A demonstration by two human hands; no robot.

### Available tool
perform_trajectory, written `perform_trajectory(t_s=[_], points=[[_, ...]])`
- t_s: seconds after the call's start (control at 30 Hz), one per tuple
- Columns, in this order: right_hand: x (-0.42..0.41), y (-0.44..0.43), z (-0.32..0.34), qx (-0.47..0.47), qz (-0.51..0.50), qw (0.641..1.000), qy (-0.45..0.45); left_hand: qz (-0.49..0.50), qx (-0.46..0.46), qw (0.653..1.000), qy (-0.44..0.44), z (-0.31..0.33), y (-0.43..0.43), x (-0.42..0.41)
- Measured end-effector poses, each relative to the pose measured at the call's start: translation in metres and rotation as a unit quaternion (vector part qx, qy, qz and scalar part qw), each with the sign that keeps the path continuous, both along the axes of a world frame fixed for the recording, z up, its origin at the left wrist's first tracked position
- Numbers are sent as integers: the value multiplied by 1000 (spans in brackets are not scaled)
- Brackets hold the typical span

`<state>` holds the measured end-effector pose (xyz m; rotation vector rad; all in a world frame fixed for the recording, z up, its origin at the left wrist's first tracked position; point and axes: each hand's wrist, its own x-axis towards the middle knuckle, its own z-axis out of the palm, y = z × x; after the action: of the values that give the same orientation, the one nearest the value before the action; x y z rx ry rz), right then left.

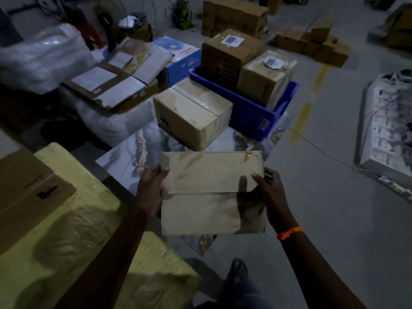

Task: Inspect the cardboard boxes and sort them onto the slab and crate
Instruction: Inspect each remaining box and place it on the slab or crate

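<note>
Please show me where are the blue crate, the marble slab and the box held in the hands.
blue crate (pixel 249 113): head view, on its front wall.
marble slab (pixel 124 159): head view, on a bare part.
held box (pixel 209 175): head view, on its upper face.

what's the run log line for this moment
both hands hold flat box | over slab | one box on slab | two in crate

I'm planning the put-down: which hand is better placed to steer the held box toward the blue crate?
Probably right. The right hand grips the held box on the side nearer the blue crate; the left hand is on the far edge.
</note>
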<state>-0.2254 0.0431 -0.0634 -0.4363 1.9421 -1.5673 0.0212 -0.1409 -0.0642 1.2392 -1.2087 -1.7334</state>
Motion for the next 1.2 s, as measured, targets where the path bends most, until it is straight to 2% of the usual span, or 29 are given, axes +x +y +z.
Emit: perform_trajectory(t_s=[0.07,0.17,0.23,0.37,0.47,0.53,0.6,0.63,0.67,0.73,0.83,0.93,1.07,1.2], points=[[-1,5,2,-48,-31,998,-36,50,10,998,37,5,2,3],[7,11,-9,-83,-69,991,-77,70,-8,998,3,-5,12,8],[19,17,-18,-78,-84,989,-92,105,-34,994,-29,-16,24,14],[31,27,-34,-39,-101,991,-74,82,-48,994,-57,-33,42,24],[39,30,-31,3,-104,995,-6,73,-64,991,-89,-42,47,29],[42,26,-22,61,-97,987,116,60,-90,985,-137,-39,49,27],[45,17,-13,75,-66,956,275,36,-204,957,-203,-29,48,22],[49,8,-8,62,-28,934,351,14,-282,930,-234,-25,46,17],[53,-2,-6,51,24,912,407,-23,-359,896,-259,-22,42,9],[64,-26,0,63,156,872,459,-124,-469,821,-301,-15,34,-12],[70,-61,-3,159,294,801,497,-262,-495,746,-360,-8,22,-40],[65,-71,-10,224,316,760,522,-298,-514,674,-438,-16,11,-45],[65,-66,-15,238,326,747,528,-304,-519,653,-460,-19,14,-44],[62,-69,-11,261,336,744,516,-312,-505,658,-464,-13,13,-48]])
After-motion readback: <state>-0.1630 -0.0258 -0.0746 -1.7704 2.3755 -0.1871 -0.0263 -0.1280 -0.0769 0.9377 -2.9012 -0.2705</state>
